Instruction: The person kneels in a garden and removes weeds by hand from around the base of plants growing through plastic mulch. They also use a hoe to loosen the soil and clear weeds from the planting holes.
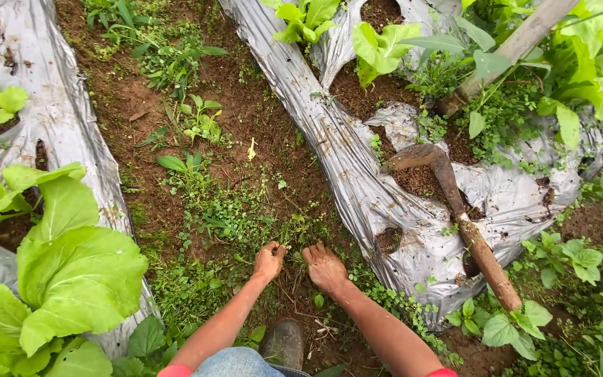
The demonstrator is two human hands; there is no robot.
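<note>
At the left edge of the frame, broad leafy greens [71,279] grow through a silver plastic mulch sheet [71,119]. Right of them runs a bare soil furrow [246,119] dotted with low weeds [225,216]. At lower centre the left hand [269,261] has its grip curled into the weeds, fingers closed on small stems at the ground. Just beside it, the right hand [325,267] presses soil-caked fingers, loosely spread, onto the dirt, holding nothing I can make out. Further right, a curved hoe [455,209] lies on a second mulch sheet [329,119], well apart from both hands.
</note>
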